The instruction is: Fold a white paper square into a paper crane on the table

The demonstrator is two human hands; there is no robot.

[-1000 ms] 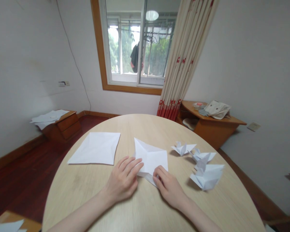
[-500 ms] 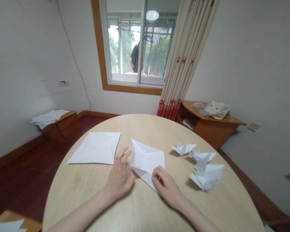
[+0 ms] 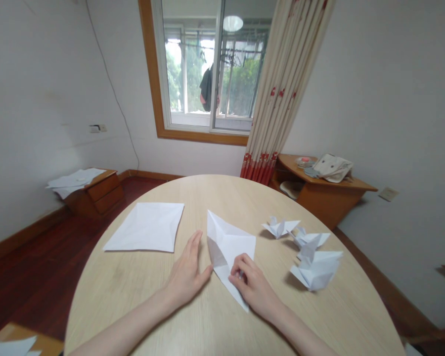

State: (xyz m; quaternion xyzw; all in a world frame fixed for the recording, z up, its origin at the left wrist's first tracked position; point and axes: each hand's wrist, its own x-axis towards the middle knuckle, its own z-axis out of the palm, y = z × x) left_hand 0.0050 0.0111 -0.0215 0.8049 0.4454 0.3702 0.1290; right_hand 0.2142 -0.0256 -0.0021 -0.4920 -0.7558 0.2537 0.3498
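Note:
A creased white sheet of paper (image 3: 232, 242), partly folded, lies at the middle of the round table with its left side lifted. My right hand (image 3: 250, 282) is closed on the sheet's lower right part, its fingers curled over the paper. Just left of the sheet, my left hand (image 3: 189, 272) is open with fingers stretched out; its thumb tip is at the paper's left edge. Whatever lies under my right fingers is hidden.
Another white sheet (image 3: 144, 227) lies flat at the table's left. Several folded paper birds (image 3: 317, 269) stand on the right of the table (image 3: 207, 326). Beyond it are a small cabinet (image 3: 107, 190), a corner desk (image 3: 333, 198) and a curtain (image 3: 274, 109).
The folded sheet has turned and shifted slightly right, its lower corner now nearer me. My left fingers have straightened and drawn together, and the hand has moved a little right.

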